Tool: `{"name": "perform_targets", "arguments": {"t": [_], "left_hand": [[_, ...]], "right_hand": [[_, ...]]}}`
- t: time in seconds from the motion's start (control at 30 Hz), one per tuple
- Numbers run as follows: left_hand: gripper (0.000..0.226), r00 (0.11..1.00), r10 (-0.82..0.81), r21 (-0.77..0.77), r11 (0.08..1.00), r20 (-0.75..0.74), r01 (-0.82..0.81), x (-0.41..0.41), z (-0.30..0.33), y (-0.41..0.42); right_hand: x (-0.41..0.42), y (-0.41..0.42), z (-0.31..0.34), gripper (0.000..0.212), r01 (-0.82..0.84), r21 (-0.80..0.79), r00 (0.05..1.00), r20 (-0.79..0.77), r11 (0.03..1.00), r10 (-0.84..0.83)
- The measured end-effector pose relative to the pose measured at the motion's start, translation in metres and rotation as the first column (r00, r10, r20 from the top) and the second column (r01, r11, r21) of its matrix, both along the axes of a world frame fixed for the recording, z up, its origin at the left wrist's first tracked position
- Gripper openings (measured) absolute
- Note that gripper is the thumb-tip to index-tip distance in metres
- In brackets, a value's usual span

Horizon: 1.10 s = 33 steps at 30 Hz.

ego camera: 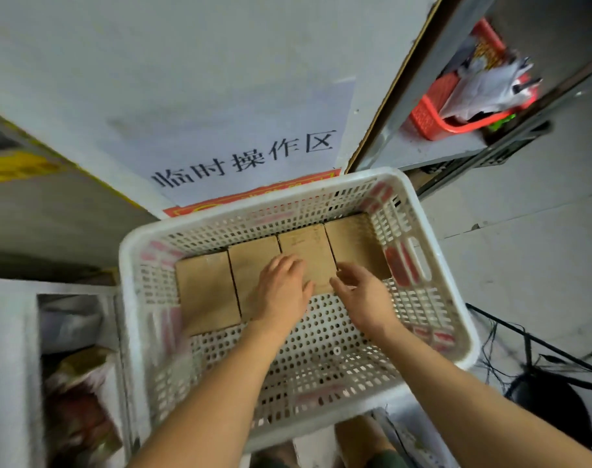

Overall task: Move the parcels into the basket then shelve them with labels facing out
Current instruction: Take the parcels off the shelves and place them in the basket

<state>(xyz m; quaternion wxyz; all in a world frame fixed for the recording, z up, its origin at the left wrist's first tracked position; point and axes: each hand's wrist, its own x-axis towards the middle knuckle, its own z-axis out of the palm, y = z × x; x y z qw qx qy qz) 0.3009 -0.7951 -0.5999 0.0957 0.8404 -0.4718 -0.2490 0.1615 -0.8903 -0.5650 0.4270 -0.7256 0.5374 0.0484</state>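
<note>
Four brown cardboard parcels lie flat in a row along the far side of the white perforated basket (pixel 433 265), edges touching or nearly so: the leftmost parcel (pixel 205 292), the second parcel (pixel 250 261), the third parcel (pixel 308 248) and the rightmost parcel (pixel 352 241). Each has its long axis running near to far, tilted slightly to the left at the far end, and the row itself climbs from near-left to far-right. Their broad faces point up; faint marks show on the third one, but no label can be read.

The left hand (pixel 281 292) lies palm down with fingers fairly straight across the near ends of the second and third parcels, pressing rather than gripping. The right hand (pixel 362 292) sits just beside it, fingers loosely spread at the near edge of the third parcel, touching or almost touching; it has nothing closed in it.

The step looks like seating or squaring up the row. Done well, both hands push the near edges evenly toward the far wall, keeping the boxes flat and tight together, with the near half of the basket left free for more.

Behind the basket hangs a white sign (pixel 247 157); a red basket (pixel 433 119) sits on a shelf far right.
</note>
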Motion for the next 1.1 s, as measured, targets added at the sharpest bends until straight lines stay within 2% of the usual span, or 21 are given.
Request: {"name": "perform_targets", "arguments": {"t": [0.13,0.23,0.4,0.5,0.63,0.87,1.0,1.1], "left_hand": [[0.044,0.997,0.075,0.000,0.997,-0.031,-0.075,0.025,0.083,0.053],[0.040,0.992,0.130,0.005,0.992,-0.009,-0.130,0.045,0.145,0.102],[0.033,0.956,0.283,-0.038,0.959,0.075,-0.281,0.065,0.236,0.186],[0.038,0.898,0.417,-0.070,0.909,0.140,-0.411,0.070,0.276,0.232],[0.047,0.772,0.611,-0.134,0.792,0.175,-0.596,0.062,0.322,0.293],[0.042,0.463,0.870,-0.229,0.492,0.173,-0.840,-0.001,0.386,0.397],[0.049,0.272,0.935,-0.292,0.332,0.228,-0.897,-0.043,0.415,0.464],[0.050,0.148,0.957,-0.351,0.232,0.249,-0.907,-0.072,0.437,0.519]], "right_hand": [[0.024,0.027,0.085,0.042,-0.255,-0.079,0.967,-0.007,0.964,0.256],[0.043,0.052,0.144,0.043,-0.421,-0.153,0.906,-0.025,0.894,0.423],[0.083,0.096,0.221,0.044,-0.657,-0.308,0.737,-0.071,0.688,0.672],[0.113,0.120,0.256,0.044,-0.733,-0.384,0.617,-0.027,0.561,0.787],[0.149,0.158,0.290,0.042,-0.816,-0.436,0.412,0.020,0.379,0.911],[0.182,0.267,0.329,0.033,-0.869,-0.478,0.086,0.103,0.125,0.991],[0.186,0.342,0.358,0.037,-0.864,-0.504,-0.094,0.181,0.010,0.979],[0.185,0.405,0.385,0.039,-0.818,-0.563,-0.261,0.185,-0.115,0.948]]}}
